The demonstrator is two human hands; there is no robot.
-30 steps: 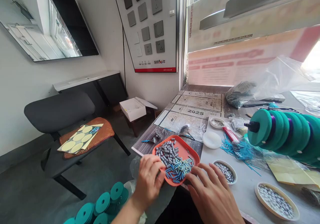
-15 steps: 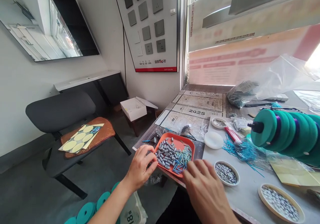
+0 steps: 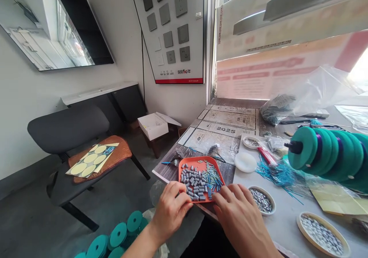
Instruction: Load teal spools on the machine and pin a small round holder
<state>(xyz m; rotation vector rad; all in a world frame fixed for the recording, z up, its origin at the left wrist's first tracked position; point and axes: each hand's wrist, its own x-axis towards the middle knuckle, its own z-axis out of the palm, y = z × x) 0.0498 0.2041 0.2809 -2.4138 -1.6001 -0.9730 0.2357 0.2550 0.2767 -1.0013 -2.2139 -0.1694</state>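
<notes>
A small orange tray lies at the table's near left edge. Grey metal cylinders fill its left and near side, and thin blue-green pieces lie on its right side. My left hand is closed with thumb and fingers on the tray's near left corner. At the near right corner, the curled fingers of my right hand grip the rim; their tips are partly hidden. Right of this hand stands a round dish of small silvery pieces.
Another dish of silvery beads, a white lid, blue strands and a rack of teal foam spools occupy the right side. Wire brush-like pieces lie behind the tray. A chair and teal foam rolls are at left.
The tray has turned slightly and its grey cylinders have spread toward the near edge. My left hand has moved right and nearer along the rim; my right hand has shifted slightly.
</notes>
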